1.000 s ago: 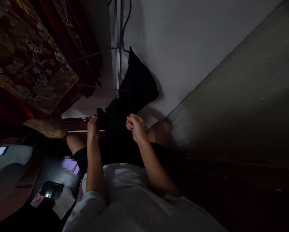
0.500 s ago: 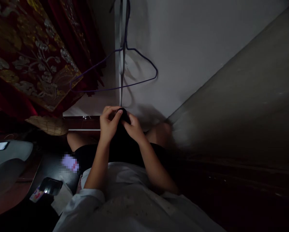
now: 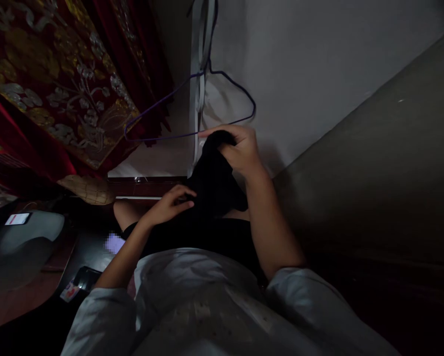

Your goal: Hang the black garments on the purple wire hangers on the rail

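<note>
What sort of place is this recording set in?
Likely a dim room at home: a purple wire hanger on the white wall, an embroidered red cloth at left, a phone on a dark table.

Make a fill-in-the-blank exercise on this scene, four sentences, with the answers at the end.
1. The right hand grips the top of a ____ garment.
2. The wire hanger on the wall above it is ____ in colour.
3. The left hand touches the garment ____ down than the right hand.
4. The embroidered fabric at the far left is red and ____.
Missing words: black; purple; lower; gold.
</note>
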`<state>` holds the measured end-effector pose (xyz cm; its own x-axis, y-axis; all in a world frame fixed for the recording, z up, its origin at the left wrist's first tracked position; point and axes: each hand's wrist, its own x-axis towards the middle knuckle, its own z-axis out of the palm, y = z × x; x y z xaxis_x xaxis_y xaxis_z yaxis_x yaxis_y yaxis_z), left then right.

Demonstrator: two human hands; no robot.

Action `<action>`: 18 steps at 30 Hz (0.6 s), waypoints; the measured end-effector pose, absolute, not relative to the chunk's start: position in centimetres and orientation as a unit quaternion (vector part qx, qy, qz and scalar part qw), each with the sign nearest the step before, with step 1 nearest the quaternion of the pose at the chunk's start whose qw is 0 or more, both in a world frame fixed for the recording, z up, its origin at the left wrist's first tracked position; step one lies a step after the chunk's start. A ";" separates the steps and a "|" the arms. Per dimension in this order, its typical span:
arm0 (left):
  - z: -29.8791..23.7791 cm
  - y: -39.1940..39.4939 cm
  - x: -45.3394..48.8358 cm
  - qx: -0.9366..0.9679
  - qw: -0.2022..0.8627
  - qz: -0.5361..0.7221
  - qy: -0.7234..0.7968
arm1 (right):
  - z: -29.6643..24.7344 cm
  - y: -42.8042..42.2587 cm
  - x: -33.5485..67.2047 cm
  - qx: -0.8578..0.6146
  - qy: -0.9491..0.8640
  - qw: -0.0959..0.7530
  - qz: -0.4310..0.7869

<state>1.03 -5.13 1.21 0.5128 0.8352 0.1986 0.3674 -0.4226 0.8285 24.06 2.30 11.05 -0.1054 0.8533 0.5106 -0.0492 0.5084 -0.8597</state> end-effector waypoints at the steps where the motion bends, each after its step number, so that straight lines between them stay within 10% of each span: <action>1: 1.6 -4.6 1.4 0.771 0.349 0.354 0.397 | 11.2 2.1 23.9 -0.313 -0.653 0.558 0.406; 6: 0.6 -2.1 2.7 0.790 0.334 0.357 0.370 | 11.7 1.0 24.5 -0.297 -0.696 0.487 0.436; 12: -3.8 -2.6 1.1 0.796 0.417 0.180 0.399 | 10.6 3.2 28.0 -0.365 -0.650 0.592 0.306; 18: -0.1 -3.4 -2.8 0.772 0.249 0.256 0.525 | 8.0 8.7 29.2 -0.440 -0.534 0.667 0.275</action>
